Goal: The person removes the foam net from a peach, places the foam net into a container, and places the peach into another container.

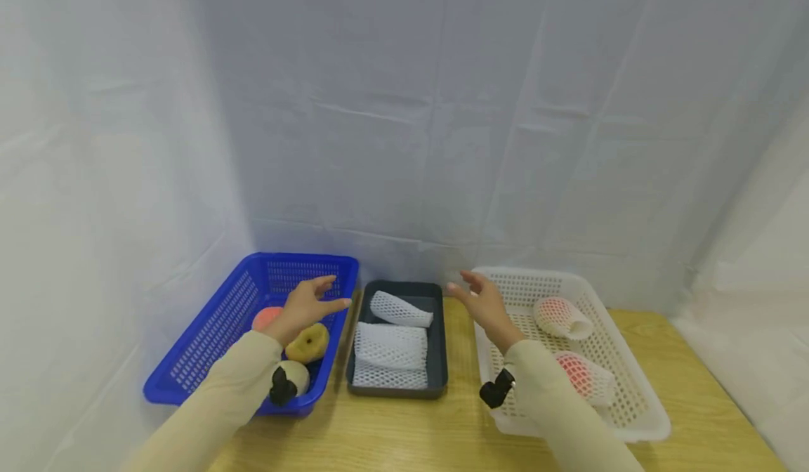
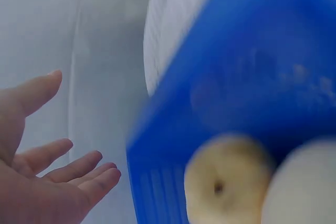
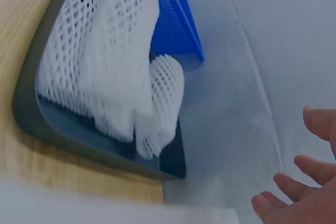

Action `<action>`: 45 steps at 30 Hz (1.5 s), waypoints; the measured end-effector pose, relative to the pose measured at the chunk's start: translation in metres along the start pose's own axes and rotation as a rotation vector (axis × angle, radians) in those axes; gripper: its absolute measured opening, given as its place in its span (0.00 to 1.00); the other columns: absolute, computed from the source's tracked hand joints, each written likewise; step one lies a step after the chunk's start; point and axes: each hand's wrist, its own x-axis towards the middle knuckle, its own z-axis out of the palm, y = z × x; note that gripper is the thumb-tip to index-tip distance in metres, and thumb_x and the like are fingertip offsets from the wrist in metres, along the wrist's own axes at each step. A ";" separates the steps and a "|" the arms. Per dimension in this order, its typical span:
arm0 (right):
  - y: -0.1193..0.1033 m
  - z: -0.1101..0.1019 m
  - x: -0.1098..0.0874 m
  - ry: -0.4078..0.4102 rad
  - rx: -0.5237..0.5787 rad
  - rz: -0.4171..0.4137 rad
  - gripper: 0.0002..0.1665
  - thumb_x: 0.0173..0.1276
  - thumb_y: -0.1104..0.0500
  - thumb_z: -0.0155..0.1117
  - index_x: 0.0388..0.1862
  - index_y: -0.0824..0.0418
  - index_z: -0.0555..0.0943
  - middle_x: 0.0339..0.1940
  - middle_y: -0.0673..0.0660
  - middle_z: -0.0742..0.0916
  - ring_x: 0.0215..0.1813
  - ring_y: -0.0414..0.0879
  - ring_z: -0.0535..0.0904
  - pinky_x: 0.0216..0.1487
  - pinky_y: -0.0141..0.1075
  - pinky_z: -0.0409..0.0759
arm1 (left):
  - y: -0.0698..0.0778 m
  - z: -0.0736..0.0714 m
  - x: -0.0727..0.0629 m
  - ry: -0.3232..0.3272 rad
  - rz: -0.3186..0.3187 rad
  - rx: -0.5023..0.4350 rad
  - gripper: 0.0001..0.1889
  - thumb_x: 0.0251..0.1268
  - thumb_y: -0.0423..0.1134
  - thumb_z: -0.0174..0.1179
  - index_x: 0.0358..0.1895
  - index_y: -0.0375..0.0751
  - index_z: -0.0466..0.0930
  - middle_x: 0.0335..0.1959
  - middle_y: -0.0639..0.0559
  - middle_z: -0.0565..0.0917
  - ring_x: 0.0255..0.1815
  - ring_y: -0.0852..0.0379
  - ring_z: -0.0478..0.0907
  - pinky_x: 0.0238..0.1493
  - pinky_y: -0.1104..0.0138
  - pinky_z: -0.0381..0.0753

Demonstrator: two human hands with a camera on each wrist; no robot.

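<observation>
My left hand [image 1: 307, 308] hovers over the blue basket [image 1: 215, 345], fingers apart and holding nothing. Below it lie a pinkish-red round fruit [image 1: 265, 317], a yellow fruit [image 1: 308, 343] with a dark dimple, and a pale round fruit [image 1: 295, 375]. My right hand [image 1: 485, 308] is raised near the left rim of the white basket [image 1: 638, 381], also spread with nothing in it. Between the hands stands a dark tray [image 1: 398, 392] with white foam net sleeves [image 1: 390, 349]. Inside the white basket are two reddish fruits in foam nets, one farther back [image 1: 559, 317] and one nearer [image 1: 584, 377].
Everything stands on a wooden table [image 1: 379, 437]. A pale sheet [image 1: 392, 142] hangs behind it and along both sides. The tray sits close between the two baskets, with narrow strips of wood on either side.
</observation>
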 end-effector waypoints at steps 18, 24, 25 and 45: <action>0.046 -0.132 -0.029 -0.182 -0.120 -0.056 0.39 0.72 0.45 0.56 0.75 0.59 0.57 0.74 0.65 0.64 0.72 0.65 0.58 0.66 0.62 0.62 | 0.051 0.118 -0.032 -0.230 0.084 -0.394 0.33 0.60 0.44 0.66 0.66 0.33 0.68 0.64 0.36 0.72 0.65 0.40 0.69 0.62 0.51 0.73; 0.066 -0.163 -0.041 -0.235 -0.170 -0.086 0.35 0.73 0.47 0.55 0.73 0.61 0.61 0.71 0.66 0.67 0.70 0.67 0.61 0.64 0.63 0.65 | 0.059 0.148 -0.041 -0.288 0.065 -0.491 0.31 0.61 0.39 0.65 0.66 0.29 0.67 0.63 0.34 0.73 0.62 0.40 0.72 0.61 0.52 0.74; 0.069 -0.167 -0.042 -0.248 -0.180 -0.090 0.35 0.73 0.48 0.55 0.72 0.62 0.61 0.71 0.67 0.67 0.70 0.67 0.61 0.63 0.62 0.66 | 0.061 0.152 -0.042 -0.291 0.064 -0.504 0.31 0.61 0.38 0.65 0.65 0.28 0.67 0.62 0.33 0.73 0.62 0.40 0.72 0.61 0.52 0.74; 0.114 -0.178 -0.051 -0.643 -0.102 0.269 0.38 0.70 0.54 0.61 0.71 0.72 0.61 0.73 0.79 0.50 0.70 0.75 0.51 0.63 0.56 0.70 | 0.069 0.223 -0.052 -0.206 -0.017 -0.794 0.27 0.50 0.20 0.64 0.58 0.20 0.71 0.42 0.37 0.83 0.38 0.58 0.81 0.43 0.65 0.84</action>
